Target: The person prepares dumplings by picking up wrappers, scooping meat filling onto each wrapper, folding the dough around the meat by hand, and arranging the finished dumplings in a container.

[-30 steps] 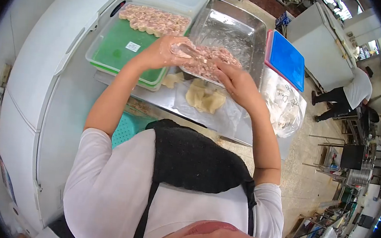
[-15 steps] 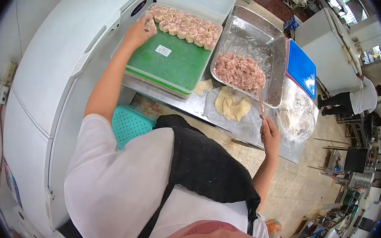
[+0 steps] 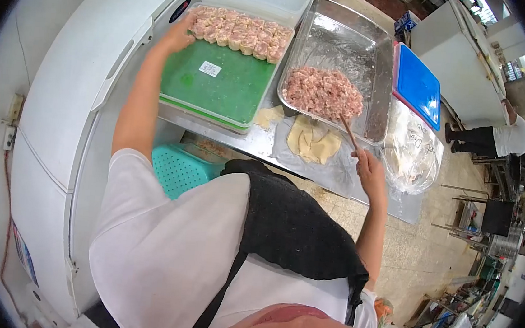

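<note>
Rows of open-topped shumai dumplings (image 3: 239, 32) stand at the far end of a green tray (image 3: 219, 91) with a white label. My left hand (image 3: 177, 36) is at the left end of the nearest row, fingers and thumb closed around a dumpling there, which they partly hide. My right hand (image 3: 371, 171) grips a thin wooden stick (image 3: 349, 133), its tip at the edge of the minced meat (image 3: 325, 93). That meat lies heaped in the near part of a metal pan (image 3: 380, 68). Below the pan, yellow dough wrappers (image 3: 314, 142) rest on a plastic sheet.
A white chest freezer (image 3: 75, 97) stands on my left. Right of the pan are a blue lid (image 3: 419, 84) and a filled clear plastic bag (image 3: 410, 155). A teal perforated basket (image 3: 181, 169) sits below the table's edge. Another person (image 3: 508, 138) stands at the far right.
My left hand has carried the dumpling against the left end of the row. My right hand has tilted the stick, its tip shifting left along the meat. The view has shifted slightly.
</note>
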`<state>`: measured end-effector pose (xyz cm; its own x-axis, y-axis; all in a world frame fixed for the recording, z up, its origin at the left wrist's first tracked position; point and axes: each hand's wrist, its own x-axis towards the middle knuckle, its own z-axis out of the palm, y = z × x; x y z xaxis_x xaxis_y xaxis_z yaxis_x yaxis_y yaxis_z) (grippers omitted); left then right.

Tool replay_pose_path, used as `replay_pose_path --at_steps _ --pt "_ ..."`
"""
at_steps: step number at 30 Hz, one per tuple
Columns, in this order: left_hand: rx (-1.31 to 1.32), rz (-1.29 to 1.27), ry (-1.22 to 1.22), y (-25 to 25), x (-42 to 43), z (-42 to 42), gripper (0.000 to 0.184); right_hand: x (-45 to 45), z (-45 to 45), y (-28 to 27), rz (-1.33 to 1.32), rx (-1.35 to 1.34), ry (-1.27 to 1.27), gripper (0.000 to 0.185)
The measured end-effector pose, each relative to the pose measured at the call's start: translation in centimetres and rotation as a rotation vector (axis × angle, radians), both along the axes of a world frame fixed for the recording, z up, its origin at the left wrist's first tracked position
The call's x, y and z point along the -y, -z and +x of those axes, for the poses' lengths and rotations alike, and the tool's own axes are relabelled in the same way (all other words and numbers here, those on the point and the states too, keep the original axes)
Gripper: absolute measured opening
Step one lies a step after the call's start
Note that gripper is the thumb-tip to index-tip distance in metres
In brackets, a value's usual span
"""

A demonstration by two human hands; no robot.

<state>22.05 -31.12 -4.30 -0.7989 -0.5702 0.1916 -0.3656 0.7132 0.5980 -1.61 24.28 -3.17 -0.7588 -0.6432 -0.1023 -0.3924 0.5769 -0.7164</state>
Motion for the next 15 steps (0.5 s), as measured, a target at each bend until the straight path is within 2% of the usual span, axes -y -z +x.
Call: replay_pose_path --at_steps 2,3,5,6,8,10,11,13,15 --pt "0.221 -0.231 -0.168 -0.7 -1.2 0.6 0.072 0.4 -2.2 -2.6 0.236 -0.185 -0.191 0.039" --pt "0.203 -0.083 -0.218 -2.7 -3.8 0.6 0.070 0.5 -4.1 -3.1 0.407 -0.293 -0.236 0.044" --pt "0.192 -0.161 -0.144 -1.1 -3.7 0.3 0.069 1.1 -6.6 -5.6 0.515 -0.464 -0.337 0.049" --pt "0.172 -0.236 -0.082 -0.3 -3.8 0.0 0.068 1.2 -8.9 -5.2 0.523 -0.548 -0.403 0.048" --pt "0.259 -0.206 -0.124 -0.3 -5.7 -1.5 0.067 2.6 -11.3 -5.8 0.526 -0.651 -0.482 0.038" --pt "0.251 -0.457 -0.252 -0.1 -7.7 -2.4 0.060 4.7 -12.9 -4.4 0.505 -0.773 -0.525 0.027" --pt "0.259 -0.457 -0.248 -0.7 -10.0 -3.1 0.060 5.5 -12.8 -2.8 0.497 -0.847 -0.553 0.022" --pt "-0.142 -0.587 -0.170 -3.2 -18.0 -5.7 0.046 5.8 -11.9 2.1 0.228 -0.878 -0.627 0.016" --pt "-0.193 -0.162 -0.101 -4.4 -25.9 -7.6 0.032 5.0 -10.4 0.8 0.250 -0.863 -0.722 0.016"
